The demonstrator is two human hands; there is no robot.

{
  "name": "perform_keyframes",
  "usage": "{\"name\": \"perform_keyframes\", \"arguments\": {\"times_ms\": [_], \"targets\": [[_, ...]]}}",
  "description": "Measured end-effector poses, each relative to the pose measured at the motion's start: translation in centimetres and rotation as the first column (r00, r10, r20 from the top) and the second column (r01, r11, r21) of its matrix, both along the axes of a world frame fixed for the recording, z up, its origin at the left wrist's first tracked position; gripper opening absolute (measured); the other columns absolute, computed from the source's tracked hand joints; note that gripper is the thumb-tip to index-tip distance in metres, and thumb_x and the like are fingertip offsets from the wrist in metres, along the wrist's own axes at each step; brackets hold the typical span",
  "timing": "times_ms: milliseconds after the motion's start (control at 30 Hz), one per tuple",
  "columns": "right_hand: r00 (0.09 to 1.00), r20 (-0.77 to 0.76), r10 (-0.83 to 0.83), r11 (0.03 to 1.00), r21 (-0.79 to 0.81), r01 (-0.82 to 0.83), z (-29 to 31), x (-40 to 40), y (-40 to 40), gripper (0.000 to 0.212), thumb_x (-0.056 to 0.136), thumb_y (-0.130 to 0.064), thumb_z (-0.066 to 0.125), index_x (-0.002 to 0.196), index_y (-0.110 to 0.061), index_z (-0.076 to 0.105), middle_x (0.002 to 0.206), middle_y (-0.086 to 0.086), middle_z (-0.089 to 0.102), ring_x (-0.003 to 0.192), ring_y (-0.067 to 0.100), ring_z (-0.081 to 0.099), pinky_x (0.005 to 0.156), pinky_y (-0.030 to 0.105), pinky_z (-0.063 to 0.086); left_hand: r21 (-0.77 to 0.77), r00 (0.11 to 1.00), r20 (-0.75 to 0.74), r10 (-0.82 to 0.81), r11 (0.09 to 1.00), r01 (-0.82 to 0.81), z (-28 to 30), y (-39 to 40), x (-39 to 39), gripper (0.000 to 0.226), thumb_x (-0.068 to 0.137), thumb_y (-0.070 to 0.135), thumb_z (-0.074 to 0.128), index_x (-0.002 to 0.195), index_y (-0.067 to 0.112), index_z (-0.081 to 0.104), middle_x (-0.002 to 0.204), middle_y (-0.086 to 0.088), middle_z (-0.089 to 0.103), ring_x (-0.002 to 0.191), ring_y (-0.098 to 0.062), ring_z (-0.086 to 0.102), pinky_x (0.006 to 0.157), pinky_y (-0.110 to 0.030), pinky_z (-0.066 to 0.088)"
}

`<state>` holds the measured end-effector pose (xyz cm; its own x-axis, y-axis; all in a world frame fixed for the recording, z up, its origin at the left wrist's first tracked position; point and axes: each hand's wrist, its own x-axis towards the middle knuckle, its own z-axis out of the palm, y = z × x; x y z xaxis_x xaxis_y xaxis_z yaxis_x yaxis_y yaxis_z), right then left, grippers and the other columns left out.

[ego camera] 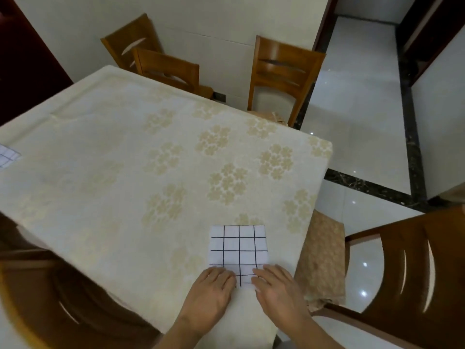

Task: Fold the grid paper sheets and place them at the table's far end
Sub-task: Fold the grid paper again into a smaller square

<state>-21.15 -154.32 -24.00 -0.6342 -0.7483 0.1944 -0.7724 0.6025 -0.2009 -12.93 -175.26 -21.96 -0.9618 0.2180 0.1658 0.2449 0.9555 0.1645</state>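
Grid paper sheet (239,244) is lying flat near the table's near right corner: white, thin, roughly square, black hand-ruled grid lines, slight curl along its right edge. Both hands are pressing down on its near edge. Left hand (212,290) is lying palm down with fingers straight and close together, fingertips on the sheet's near left corner. Right hand (276,289) is doing the same on the near right corner, fingers flat and slightly spread. Neither hand is curling round or pinching anything; both are just flat contact on the paper.

A second grid sheet (7,156) is showing at the frame's left edge, cut off by it, resting on the table well apart from the first.

Table (105,152) is rectangular, covered in a cream cloth with a woven matte texture and clusters of pale gold flower motifs across the right half; a faint fold crease is running near the far left side.

Wooden chairs are standing round it: two (161,66) at the far end with curved slatted backs, one (284,71) at the far right, a glossy dark one (412,268) at near right, another (50,285) at near left. A brown patterned seat cushion (322,255) is sitting just beside the table's right edge.

Floor (357,109) is glossy white tile reflecting ceiling lights, with a dark marbled border strip (377,188). Walls are plain white; dark wood door frames are showing at the upper right.
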Motion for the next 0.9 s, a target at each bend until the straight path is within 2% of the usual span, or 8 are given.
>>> {"name": "perform_keyframes", "arguments": {"times_ms": [100,267,500,600,667,733,800,900], "targets": [[0.998,0.049,-0.026,1.0,-0.003,0.026,-0.3,0.8,0.8,0.019,0.071,-0.018,0.072,0.089,-0.025,0.073,0.107,-0.007,0.07,0.103,0.016,0.063,0.091,0.038,0.055,0.002,1.0,0.005,0.028,1.0,-0.028,0.4,0.2,0.7,0.02,0.078,0.013,0.056,0.093,0.017,0.068,0.098,0.002,0.068,0.087,-0.019,0.063,0.09,-0.03,0.045],[0.997,0.003,-0.082,0.996,-0.037,0.082,0.7,-1.0,-0.5,0.008,0.083,-0.019,0.069,0.09,-0.022,0.072,0.107,-0.004,0.069,0.104,0.018,0.063,0.095,0.036,0.05,-0.005,0.996,0.006,0.086,0.996,-0.086,1.7,-0.9,-2.2,0.018,0.079,0.013,0.051,0.089,0.019,0.065,0.086,0.003,0.065,0.077,-0.02,0.06,0.082,-0.03,0.047],[0.994,0.012,-0.113,0.993,-0.032,0.113,1.1,-6.5,-2.9,0.016,0.08,-0.021,0.072,0.096,-0.023,0.074,0.108,-0.002,0.069,0.103,0.017,0.065,0.099,0.037,0.049,-0.027,0.989,0.094,0.118,0.993,-0.116,1.9,-2.1,-7.8,0.022,0.062,0.008,0.067,0.081,0.019,0.064,0.072,0.004,0.063,0.065,-0.019,0.058,0.074,-0.032,0.054],[0.991,0.027,-0.133,0.991,0.03,0.132,0.1,-8.6,-3.6,0.017,0.075,-0.019,0.078,0.091,-0.023,0.074,0.105,-0.002,0.069,0.102,0.018,0.065,0.106,0.039,0.039,-0.029,0.984,0.129,0.124,0.992,-0.122,0.7,-2.8,-9.8,0.02,0.072,0.013,0.051,0.082,0.021,0.066,0.074,0.005,0.065,0.068,-0.018,0.06,0.078,-0.033,0.056],[0.987,0.042,-0.152,0.987,0.062,0.15,-0.7,-10.1,-3.8,0.019,0.071,-0.019,0.08,0.088,-0.022,0.074,0.104,-0.001,0.07,0.1,0.019,0.066,0.106,0.04,0.035,-0.015,0.978,0.157,0.135,0.991,-0.135,-0.3,-3.1,-11.4,0.026,0.076,0.016,0.042,0.084,0.022,0.066,0.078,0.005,0.066,0.072,-0.018,0.061,0.08,-0.034,0.056],[0.983,0.061,-0.173,0.983,0.08,0.168,-1.1,-10.9,-4.0,0.022,0.072,-0.02,0.08,0.094,-0.022,0.074,0.105,-0.002,0.069,0.101,0.019,0.066,0.106,0.041,0.037,-0.021,0.971,0.17,0.166,0.986,-0.165,-0.8,-3.1,-12.2,0.023,0.073,0.013,0.052,0.089,0.021,0.067,0.086,0.004,0.068,0.079,-0.019,0.064,0.083,-0.033,0.055],[0.977,0.09,-0.194,0.978,0.096,0.185,-1.9,-12.0,-4.2,0.032,0.074,-0.022,0.077,0.106,-0.02,0.072,0.112,0.0,0.068,0.106,0.02,0.065,0.104,0.043,0.045,-0.023,0.953,0.195,0.23,0.973,-0.23,-1.8,-3.0,-13.3,0.036,0.068,0.011,0.065,0.104,0.017,0.067,0.104,-0.003,0.07,0.095,-0.023,0.066,0.089,-0.038,0.055],[0.971,0.115,-0.212,0.97,0.145,0.194,-2.8,-12.5,-4.3,0.043,0.086,-0.029,0.056,0.126,-0.014,0.063,0.127,0.005,0.062,0.119,0.025,0.06,0.104,0.046,0.048,-0.049,0.922,0.236,0.308,0.951,-0.306,-2.8,-2.8,-13.4,0.043,0.086,0.023,0.049,0.127,0.012,0.056,0.132,-0.01,0.06,0.12,-0.028,0.058,0.105,-0.044,0.043]]}}
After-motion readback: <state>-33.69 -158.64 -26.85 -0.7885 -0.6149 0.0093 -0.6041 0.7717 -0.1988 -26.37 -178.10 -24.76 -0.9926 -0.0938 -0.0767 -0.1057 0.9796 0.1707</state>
